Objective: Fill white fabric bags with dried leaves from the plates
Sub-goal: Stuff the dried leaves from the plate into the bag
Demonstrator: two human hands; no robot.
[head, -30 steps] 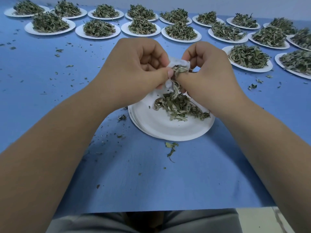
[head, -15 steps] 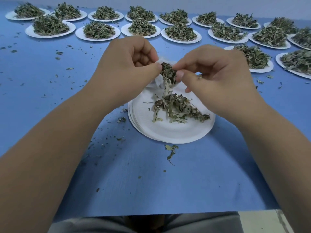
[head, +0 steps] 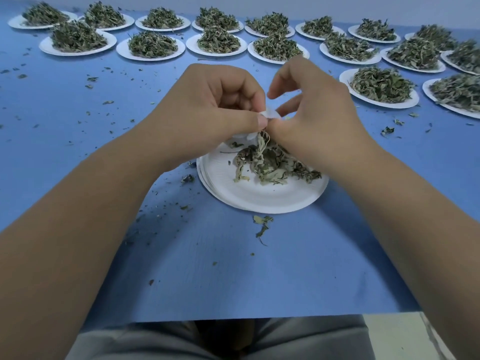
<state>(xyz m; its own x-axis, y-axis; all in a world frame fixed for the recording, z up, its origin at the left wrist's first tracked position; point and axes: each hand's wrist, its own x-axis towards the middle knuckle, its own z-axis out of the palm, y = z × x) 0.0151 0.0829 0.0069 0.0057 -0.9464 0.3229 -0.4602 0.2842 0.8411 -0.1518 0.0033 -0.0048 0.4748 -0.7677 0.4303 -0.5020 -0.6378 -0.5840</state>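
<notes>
We are stuffing dried leaves (head: pixel 262 149) into the white fabric bag (head: pixel 270 116).
Our left hand (head: pixel 215 110) is pinching the bag just over the plate (head: pixel 259 201), and our right hand (head: pixel 319 118) is pinching a dangling strand at its mouth. We are judging the filling midway: the next move is calling for poking that strand inside without spilling.

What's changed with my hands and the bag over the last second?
The right hand has uncurled its fingers and pressed its thumb in beside the left thumb, so the leaf clump seen at the mouth of the white bag is now covered. The left hand still pinches the bag; the plate and its leaves stayed put.
</notes>
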